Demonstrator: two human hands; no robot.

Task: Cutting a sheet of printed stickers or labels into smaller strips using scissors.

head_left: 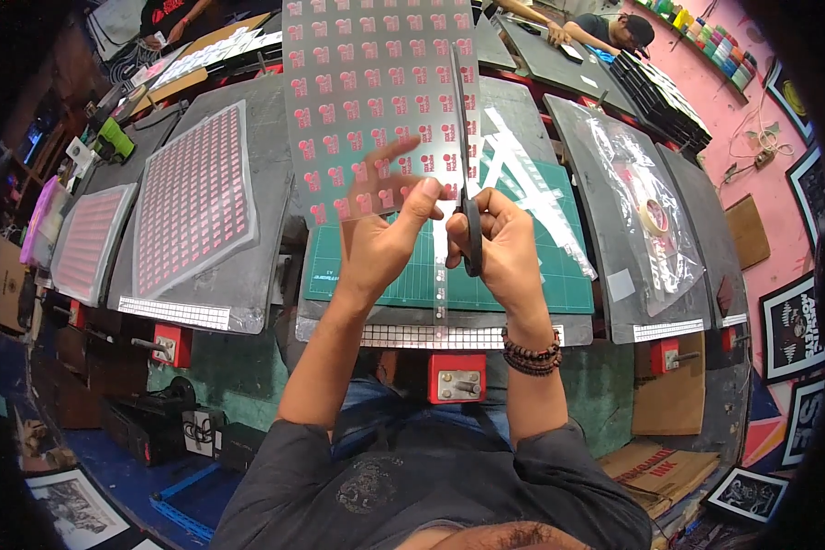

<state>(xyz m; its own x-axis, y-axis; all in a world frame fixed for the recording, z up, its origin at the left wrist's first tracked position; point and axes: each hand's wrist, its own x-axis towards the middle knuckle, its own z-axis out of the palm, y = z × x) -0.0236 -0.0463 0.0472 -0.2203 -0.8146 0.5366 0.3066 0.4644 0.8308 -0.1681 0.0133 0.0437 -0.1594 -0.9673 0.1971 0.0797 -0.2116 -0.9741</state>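
A translucent sheet (367,101) printed with rows of small red logos stands raised in front of me. My left hand (390,229) grips its lower edge with the thumb in front, and the fingers show faintly through it. My right hand (504,243) is closed on black-handled scissors (473,252), whose blades point up along the sheet near its right side. A narrow printed strip (441,289) hangs below the sheet. Behind and beneath lies a green cutting mat (552,229) with several white strips (513,174) on it.
Grey boards to the left carry printed sheets (192,197). A board at right holds plastic film and a tape roll (653,209). Two other people, including one in a black cap (614,37), are at the back tables. A red clamp block (456,378) sits at the near edge.
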